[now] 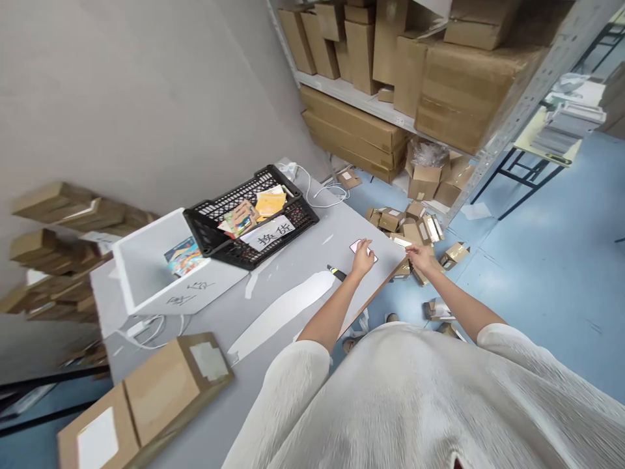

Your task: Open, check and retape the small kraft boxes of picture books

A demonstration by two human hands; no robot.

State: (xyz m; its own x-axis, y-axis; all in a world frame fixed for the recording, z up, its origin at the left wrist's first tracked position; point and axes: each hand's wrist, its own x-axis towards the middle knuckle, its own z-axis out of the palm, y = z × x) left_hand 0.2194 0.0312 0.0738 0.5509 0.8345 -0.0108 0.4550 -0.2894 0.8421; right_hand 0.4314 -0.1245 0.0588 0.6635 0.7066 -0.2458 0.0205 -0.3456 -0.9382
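Observation:
My left hand (pixel 362 258) is over a phone (pixel 355 247) with a bright screen, near the table's right end. Its fingers are bent and slightly apart, covering the middle of the phone. Beside that wrist lies a black and yellow box cutter (pixel 336 273). My right hand (pixel 422 258) is at the table's corner, fingertips pressed together. Whatever they may hold is too small to make out.
On the grey table (pixel 312 260) stand a black crate (pixel 254 257) with colourful packets, a white bin (pixel 146 286) and cardboard boxes (pixel 161 384). Small cartons (pixel 415 228) lie on the floor past the corner. A loaded shelf (pixel 351 98) rises behind.

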